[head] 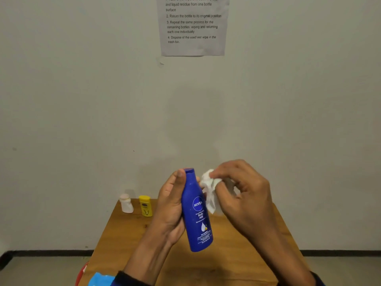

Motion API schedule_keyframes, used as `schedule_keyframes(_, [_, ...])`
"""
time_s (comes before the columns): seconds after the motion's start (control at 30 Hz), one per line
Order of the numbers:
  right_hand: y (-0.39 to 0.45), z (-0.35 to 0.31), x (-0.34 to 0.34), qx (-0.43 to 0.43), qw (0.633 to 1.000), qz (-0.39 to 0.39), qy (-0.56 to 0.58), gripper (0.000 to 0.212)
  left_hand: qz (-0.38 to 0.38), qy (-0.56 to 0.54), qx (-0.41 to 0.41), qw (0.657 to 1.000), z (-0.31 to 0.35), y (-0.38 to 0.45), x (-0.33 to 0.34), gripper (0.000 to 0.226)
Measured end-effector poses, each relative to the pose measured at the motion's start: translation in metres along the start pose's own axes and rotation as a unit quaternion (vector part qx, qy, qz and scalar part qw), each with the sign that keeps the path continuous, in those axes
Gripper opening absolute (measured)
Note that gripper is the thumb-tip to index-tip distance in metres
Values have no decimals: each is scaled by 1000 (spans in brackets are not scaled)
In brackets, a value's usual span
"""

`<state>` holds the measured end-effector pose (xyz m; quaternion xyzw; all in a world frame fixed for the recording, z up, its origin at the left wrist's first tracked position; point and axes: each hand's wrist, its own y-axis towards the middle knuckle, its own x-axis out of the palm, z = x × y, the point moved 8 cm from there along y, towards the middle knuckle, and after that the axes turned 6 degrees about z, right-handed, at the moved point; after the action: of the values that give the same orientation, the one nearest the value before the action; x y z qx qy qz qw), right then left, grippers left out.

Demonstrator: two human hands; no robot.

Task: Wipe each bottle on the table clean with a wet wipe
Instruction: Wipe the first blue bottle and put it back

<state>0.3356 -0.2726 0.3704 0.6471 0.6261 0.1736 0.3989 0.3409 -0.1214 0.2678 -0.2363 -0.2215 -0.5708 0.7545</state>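
My left hand (171,205) grips a blue lotion bottle (196,211) and holds it nearly upright above the wooden table (237,263), cap up and label facing me. My right hand (241,193) pinches a crumpled white wet wipe (209,189) and presses it against the bottle's right shoulder, just below the cap. A small white bottle (126,203) and a yellow bottle (145,206) stand side by side at the table's far left corner.
A blue packet (101,279) lies at the table's near left edge. Something red (81,272) shows below the table on the left. The table stands against a pale wall with a printed instruction sheet (192,25) stuck high up.
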Motion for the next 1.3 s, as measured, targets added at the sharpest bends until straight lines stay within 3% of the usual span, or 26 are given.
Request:
schedule_keyframes(0.07, [6,-9,3,-22,999,24,-22,9,-13,-19,-8,1000,-6,-5,9,70])
schedule_keyframes(0.13, [-1,-17,19,-61,996,9,-69,14,-27,-50,-11,998,-7,-8,17,42])
schedule_keyframes(0.2, [-15,-16,34,-87,990,-11,-113,18,-38,-62,-19,997,-8,-11,20,29])
schedule_keyframes(0.3, [-31,-9,37,-76,990,-31,-117,23,-3,-62,-70,996,-17,-10,6,39])
schedule_keyframes(0.47, [-63,5,46,-27,983,-165,-78,21,55,-71,-69,994,-7,6,-22,59])
schedule_keyframes(0.57, [-43,5,31,-5,993,-112,-49,23,27,-84,-69,994,-6,8,-19,57])
schedule_keyframes(0.7, [-19,-19,25,-81,993,-10,-85,21,-55,-121,-105,986,-21,-3,10,58])
schedule_keyframes(0.77, [-28,-28,33,-126,986,-13,-104,13,-44,-146,-124,980,-24,-7,15,49])
schedule_keyframes(0.93, [-78,-33,55,-198,964,-147,-95,1,40,-130,-105,985,-13,-1,-5,54])
schedule_keyframes(1.13, [-12,-27,27,-110,989,8,-100,16,-58,-144,-106,982,-18,-12,14,51])
schedule_keyframes(1.2, [-12,-29,35,-115,989,6,-90,18,-56,-173,-125,975,-22,-18,21,39])
schedule_keyframes(1.3, [-51,-35,57,-152,982,-67,-89,12,10,-182,-142,973,-21,-14,10,43])
